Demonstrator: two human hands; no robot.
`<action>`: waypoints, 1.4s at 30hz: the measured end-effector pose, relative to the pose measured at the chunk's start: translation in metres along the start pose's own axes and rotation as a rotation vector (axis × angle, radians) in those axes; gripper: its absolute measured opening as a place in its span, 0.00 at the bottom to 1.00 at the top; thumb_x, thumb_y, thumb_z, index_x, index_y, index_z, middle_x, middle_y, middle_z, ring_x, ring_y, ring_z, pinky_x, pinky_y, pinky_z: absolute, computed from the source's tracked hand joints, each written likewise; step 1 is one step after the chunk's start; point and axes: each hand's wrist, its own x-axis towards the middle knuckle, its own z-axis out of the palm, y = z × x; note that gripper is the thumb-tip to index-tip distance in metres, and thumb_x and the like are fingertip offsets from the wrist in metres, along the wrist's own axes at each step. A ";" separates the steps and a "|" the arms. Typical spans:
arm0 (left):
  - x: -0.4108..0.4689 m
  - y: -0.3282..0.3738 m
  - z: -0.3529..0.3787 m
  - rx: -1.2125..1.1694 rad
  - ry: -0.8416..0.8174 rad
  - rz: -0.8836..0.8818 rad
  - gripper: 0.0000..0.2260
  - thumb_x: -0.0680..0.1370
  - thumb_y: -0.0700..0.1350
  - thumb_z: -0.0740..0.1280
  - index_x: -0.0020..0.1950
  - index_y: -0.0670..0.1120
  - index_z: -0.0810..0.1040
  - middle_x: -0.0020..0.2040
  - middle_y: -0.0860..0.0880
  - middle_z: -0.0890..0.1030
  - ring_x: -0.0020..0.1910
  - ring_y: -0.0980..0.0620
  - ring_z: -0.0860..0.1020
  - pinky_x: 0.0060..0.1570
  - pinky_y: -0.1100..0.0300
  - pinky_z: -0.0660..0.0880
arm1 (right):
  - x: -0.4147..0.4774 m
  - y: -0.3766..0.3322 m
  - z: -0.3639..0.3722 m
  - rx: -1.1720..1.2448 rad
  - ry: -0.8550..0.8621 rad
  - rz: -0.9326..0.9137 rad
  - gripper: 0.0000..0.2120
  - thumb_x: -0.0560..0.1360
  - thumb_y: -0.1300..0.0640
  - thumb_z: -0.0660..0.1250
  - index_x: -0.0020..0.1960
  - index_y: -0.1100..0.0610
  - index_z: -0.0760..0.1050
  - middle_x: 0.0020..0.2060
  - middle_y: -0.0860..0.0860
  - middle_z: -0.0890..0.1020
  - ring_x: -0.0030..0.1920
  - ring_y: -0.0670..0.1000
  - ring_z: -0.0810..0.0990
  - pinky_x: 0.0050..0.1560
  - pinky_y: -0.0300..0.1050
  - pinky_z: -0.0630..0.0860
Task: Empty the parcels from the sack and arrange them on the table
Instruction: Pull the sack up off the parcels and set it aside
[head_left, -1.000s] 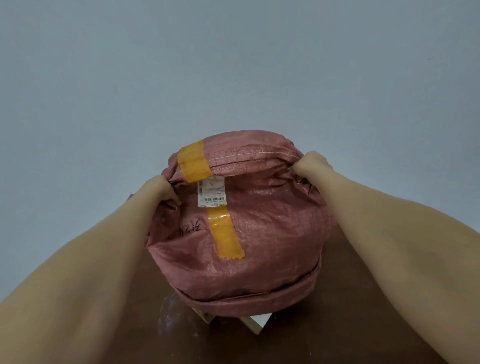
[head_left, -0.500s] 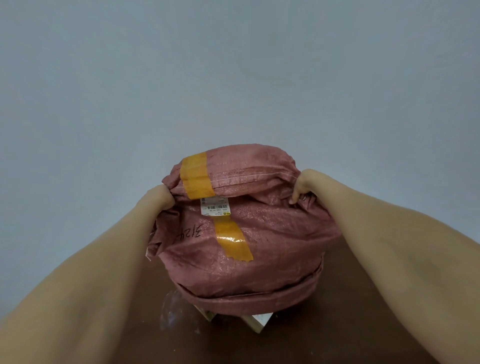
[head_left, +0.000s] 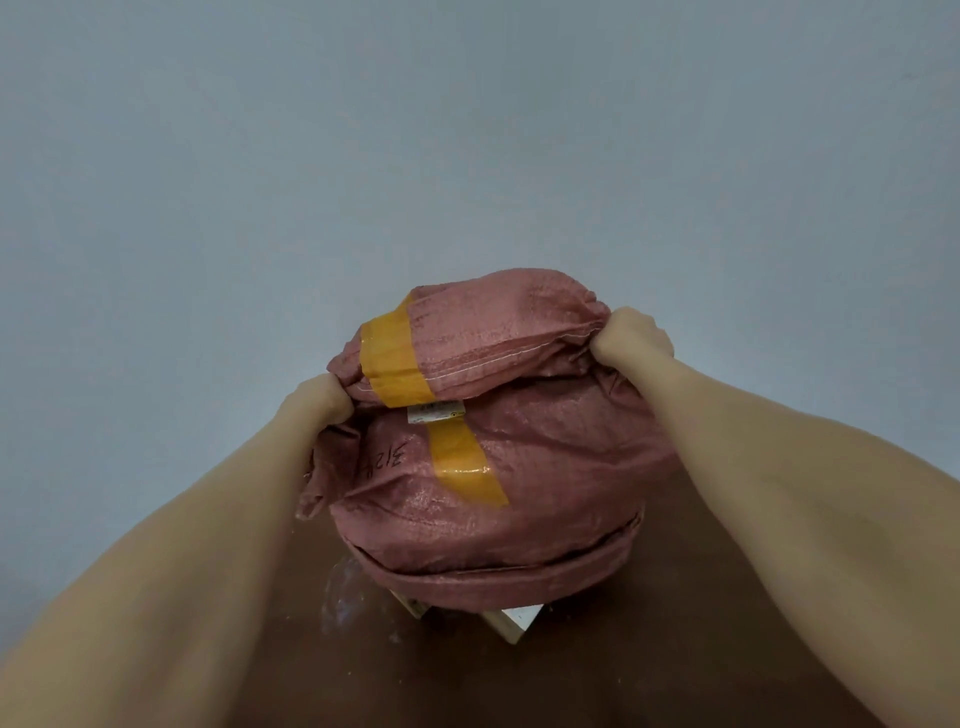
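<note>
Gripping the sack (head_left: 519, 467) by its bunched top, both hands are clenched on the pink woven fabric. The left hand (head_left: 319, 397) has its fingers curled into a fold at the near-left side, just beside a broad strip of orange tape (head_left: 395, 364). The right hand (head_left: 636, 338) is fisted round the right end of the stitched hem and sits higher in the view than the left. Both bare forearms reach in from the lower corners, one on each side of the sack.

The sack is round and bulging and stands toward the far end of the brown table (head_left: 675, 649), midway between its left and right edges as far as they show. The top flap is folded over toward the camera. Under the flap's edge a small white label (head_left: 434, 414) peeks out, mostly covered. Below it a second strip of the orange tape runs down the front at a slant. Dark handwritten figures (head_left: 382, 460) sit left of that strip, upside down from this view. A rolled band of fabric rings the sack's lower part.

Beneath the sack's near side a parcel (head_left: 514, 621) juts out onto the table, showing a white face with tan edges; the rest is hidden under the sack. A pale shiny patch (head_left: 343, 587) lies on the table just left of it; what it is cannot be told. Behind everything is a plain grey-blue wall (head_left: 467, 130).
</note>
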 end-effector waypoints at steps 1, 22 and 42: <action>-0.002 0.003 -0.002 -0.037 0.029 0.012 0.17 0.75 0.41 0.64 0.64 0.39 0.74 0.62 0.38 0.76 0.62 0.40 0.75 0.60 0.51 0.72 | 0.001 -0.001 -0.001 0.060 -0.005 0.011 0.18 0.76 0.55 0.61 0.64 0.59 0.73 0.64 0.59 0.75 0.63 0.61 0.75 0.58 0.48 0.72; -0.001 0.038 -0.073 -0.664 0.420 0.075 0.13 0.75 0.39 0.65 0.58 0.38 0.76 0.55 0.37 0.80 0.54 0.37 0.78 0.53 0.48 0.76 | 0.002 -0.037 -0.054 0.606 0.156 0.047 0.14 0.75 0.54 0.65 0.57 0.59 0.77 0.58 0.58 0.80 0.56 0.60 0.79 0.48 0.44 0.70; -0.010 0.054 -0.086 -0.855 0.597 0.123 0.13 0.76 0.45 0.61 0.58 0.41 0.73 0.56 0.42 0.79 0.55 0.41 0.77 0.51 0.50 0.74 | -0.001 -0.041 -0.065 0.613 0.350 -0.024 0.12 0.75 0.54 0.60 0.54 0.55 0.78 0.54 0.55 0.81 0.54 0.59 0.79 0.46 0.44 0.69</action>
